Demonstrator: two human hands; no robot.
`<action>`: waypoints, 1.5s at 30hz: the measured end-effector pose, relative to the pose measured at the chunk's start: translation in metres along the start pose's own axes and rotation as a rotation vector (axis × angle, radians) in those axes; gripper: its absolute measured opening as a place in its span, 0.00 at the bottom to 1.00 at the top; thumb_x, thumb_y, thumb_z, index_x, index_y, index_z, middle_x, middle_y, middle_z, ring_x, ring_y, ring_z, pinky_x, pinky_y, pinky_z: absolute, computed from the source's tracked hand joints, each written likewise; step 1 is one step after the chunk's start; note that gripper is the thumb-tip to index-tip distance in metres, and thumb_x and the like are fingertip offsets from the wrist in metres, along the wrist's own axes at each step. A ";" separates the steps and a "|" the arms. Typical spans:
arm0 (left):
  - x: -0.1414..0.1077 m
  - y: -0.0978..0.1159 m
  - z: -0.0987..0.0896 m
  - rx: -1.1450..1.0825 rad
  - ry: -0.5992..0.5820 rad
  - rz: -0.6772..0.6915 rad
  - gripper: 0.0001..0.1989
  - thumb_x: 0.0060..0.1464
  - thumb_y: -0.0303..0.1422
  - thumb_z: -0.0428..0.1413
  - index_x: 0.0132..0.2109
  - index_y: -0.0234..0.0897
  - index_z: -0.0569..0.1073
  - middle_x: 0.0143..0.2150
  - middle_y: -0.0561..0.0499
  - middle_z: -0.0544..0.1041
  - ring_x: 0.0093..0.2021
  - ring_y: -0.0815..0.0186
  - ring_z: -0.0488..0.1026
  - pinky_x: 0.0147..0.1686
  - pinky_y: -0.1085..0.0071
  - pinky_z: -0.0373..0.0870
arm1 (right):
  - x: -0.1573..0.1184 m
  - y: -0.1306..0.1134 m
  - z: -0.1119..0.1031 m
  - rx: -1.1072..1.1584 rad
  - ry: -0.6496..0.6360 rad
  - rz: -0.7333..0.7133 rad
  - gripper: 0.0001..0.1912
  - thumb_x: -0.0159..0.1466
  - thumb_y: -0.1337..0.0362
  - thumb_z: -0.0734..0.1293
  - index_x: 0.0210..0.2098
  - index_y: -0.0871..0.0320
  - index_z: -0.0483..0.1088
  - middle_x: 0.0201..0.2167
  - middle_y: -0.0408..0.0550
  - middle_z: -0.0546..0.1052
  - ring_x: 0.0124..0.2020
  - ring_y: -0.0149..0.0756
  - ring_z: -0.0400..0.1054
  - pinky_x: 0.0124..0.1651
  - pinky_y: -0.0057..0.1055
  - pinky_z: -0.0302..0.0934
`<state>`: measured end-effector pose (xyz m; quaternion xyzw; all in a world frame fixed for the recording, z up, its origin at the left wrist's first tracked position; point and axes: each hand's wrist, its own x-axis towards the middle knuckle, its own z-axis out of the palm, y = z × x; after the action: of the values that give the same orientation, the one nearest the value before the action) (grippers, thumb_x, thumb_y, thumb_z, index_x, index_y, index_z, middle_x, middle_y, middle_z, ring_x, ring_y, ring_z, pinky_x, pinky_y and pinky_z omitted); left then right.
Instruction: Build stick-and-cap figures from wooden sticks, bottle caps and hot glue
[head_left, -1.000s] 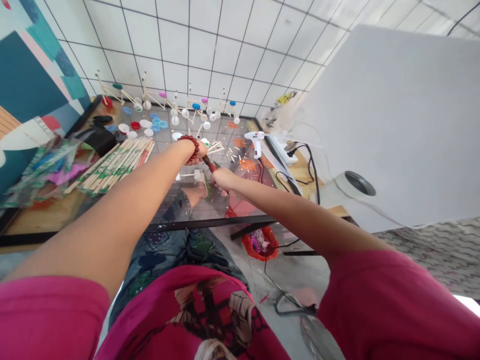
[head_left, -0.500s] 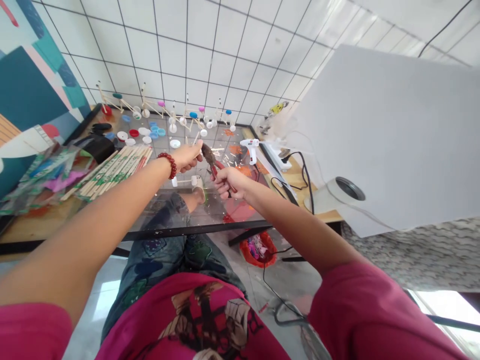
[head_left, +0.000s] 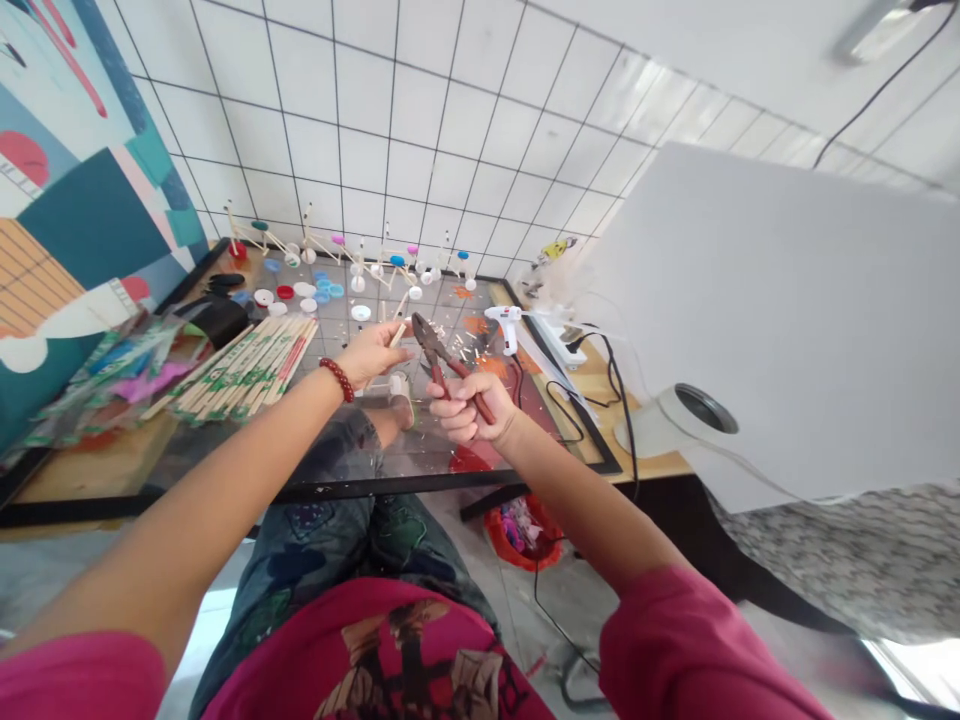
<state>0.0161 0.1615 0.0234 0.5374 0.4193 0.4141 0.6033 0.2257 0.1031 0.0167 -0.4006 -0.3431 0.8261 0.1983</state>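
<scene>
In my right hand [head_left: 472, 405] is a pair of pliers [head_left: 442, 362] with red handles, which are spread apart. Its dark jaws point up and to the left, towards my left hand [head_left: 375, 353]. That hand is closed on a thin wooden stick [head_left: 398, 334], with a red bead bracelet [head_left: 337, 379] round the wrist. The plier jaws are just to the right of the stick; whether they touch it I cannot tell. Small wooden offcuts [head_left: 469, 345] lie on the glass tabletop beyond the pliers.
Paper-wrapped chopsticks [head_left: 255, 365] lie in a pile at the left. Bottle caps [head_left: 304, 290] and several stick-and-cap models [head_left: 360, 270] are by the tiled wall. A white glue gun [head_left: 507, 322] and its cable stand right. A red-lined bin [head_left: 523, 530] is below the table.
The plier handles have spread wider, and the jaws have come away from my left fingers. More of the stick shows in my left hand. The camera view has tilted up a little.
</scene>
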 end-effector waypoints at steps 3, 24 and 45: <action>0.001 -0.008 0.004 -0.011 0.010 0.012 0.09 0.47 0.27 0.71 0.32 0.34 0.78 0.21 0.59 0.66 0.19 0.76 0.50 0.22 0.75 0.43 | 0.000 0.004 0.005 0.018 -0.018 -0.029 0.14 0.58 0.55 0.61 0.42 0.52 0.60 0.26 0.33 0.47 0.23 0.28 0.30 0.25 0.24 0.38; -0.045 -0.015 -0.020 -0.371 0.103 -0.061 0.19 0.37 0.36 0.77 0.32 0.30 0.79 0.25 0.48 0.79 0.17 0.81 0.50 0.17 0.78 0.41 | 0.019 0.005 -0.060 -1.400 1.139 -0.163 0.25 0.75 0.53 0.65 0.65 0.61 0.71 0.61 0.63 0.78 0.61 0.51 0.74 0.61 0.38 0.64; -0.049 -0.043 -0.019 -0.236 0.035 -0.048 0.26 0.40 0.48 0.77 0.34 0.31 0.79 0.30 0.44 0.83 0.17 0.81 0.51 0.19 0.76 0.40 | 0.038 0.019 -0.047 -1.195 0.915 -0.921 0.12 0.71 0.59 0.69 0.48 0.54 0.84 0.49 0.57 0.84 0.52 0.48 0.77 0.60 0.46 0.70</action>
<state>-0.0146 0.1169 -0.0176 0.4452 0.3909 0.4554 0.6646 0.2399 0.1325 -0.0377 -0.5507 -0.7321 0.1051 0.3869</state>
